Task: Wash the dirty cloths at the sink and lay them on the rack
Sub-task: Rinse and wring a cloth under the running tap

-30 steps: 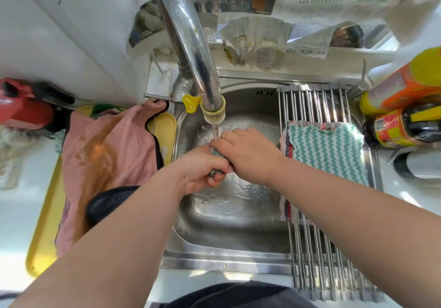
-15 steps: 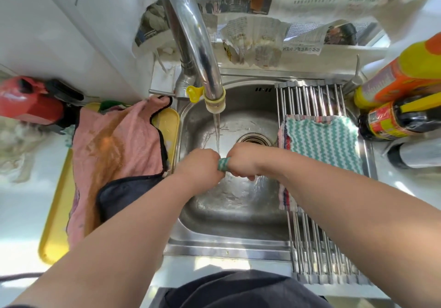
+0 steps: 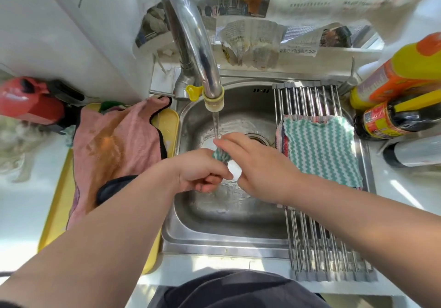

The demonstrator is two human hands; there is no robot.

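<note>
Bunched tight at centre frame, directly under the thin stream from the tap [image 3: 191, 35] and above the sink [image 3: 214, 231]: the green-and-white cloth [image 3: 221, 156]. Clenched round its lower end, the left hand [image 3: 202, 171]; curled over its upper end, gripping too, the right hand [image 3: 257, 164]. Right of centre, spread flat on the rack [image 3: 310, 236] across the sink, a second zigzag cloth [image 3: 319, 147]. Left of centre, draped over a yellow tray [image 3: 55, 207], a stained pink cloth [image 3: 114, 147].

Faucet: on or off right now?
On. A stream of water falls from the faucet onto the bunched green-and-white cloth gripped by the left hand and right hand.
</note>
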